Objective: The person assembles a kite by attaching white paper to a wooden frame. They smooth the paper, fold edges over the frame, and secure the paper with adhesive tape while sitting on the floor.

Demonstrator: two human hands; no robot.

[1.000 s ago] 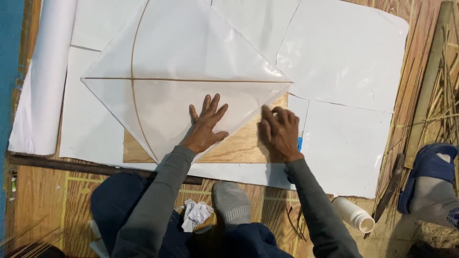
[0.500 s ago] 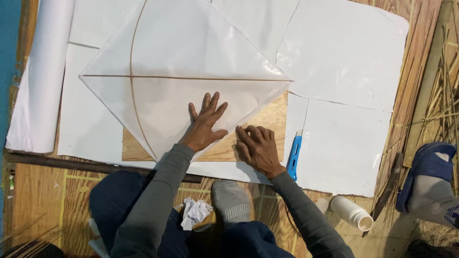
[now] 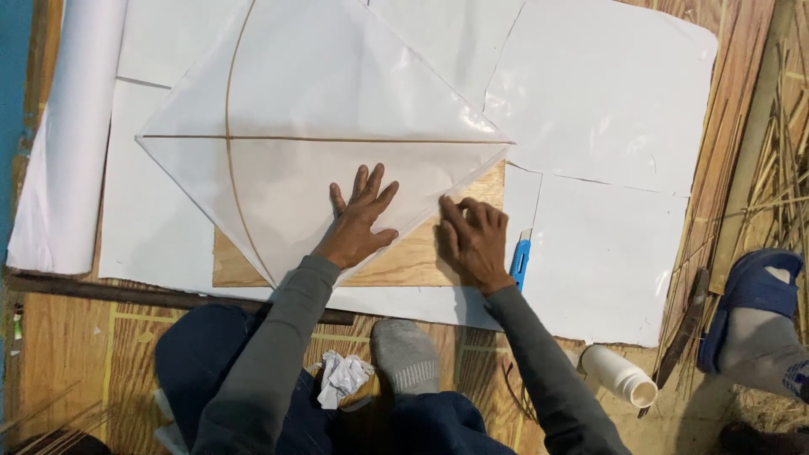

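- Pressing flat, the left hand [image 3: 358, 226] lay with its fingers spread wide on the translucent kite [image 3: 312, 160], gripping nothing, only pinning the sheet down.
- At 3 o'clock of it, the right hand [image 3: 474, 240] rested with fingers curled and tips down on the kite's lower right edge, where that edge crossed the plywood board [image 3: 413, 261]; whether anything was pinched under those tips could not be told.
- The kite lay on white paper sheets [image 3: 598, 109] spread over the floor, its lower part over the board.
- Its straight bamboo spar [image 3: 337, 139] ran from 9 o'clock to 3 o'clock and marked the long axis, while a bowed stick [image 3: 229, 168] curved from 12 o'clock down toward 6 o'clock; the lower corner pointed toward the person at about 6 o'clock.
- The step in hand looked like folding or smoothing the edge along the lower right side; the next move would likely call for steady pressure from the left hand while the right worked along that edge.
- A blue utility knife [image 3: 520, 258] lay just beside the right hand at 3 o'clock, untouched.
- A white bottle [image 3: 619, 375] lay on its side at 5 o'clock, and a paper roll [image 3: 63, 143] at 9 o'clock.
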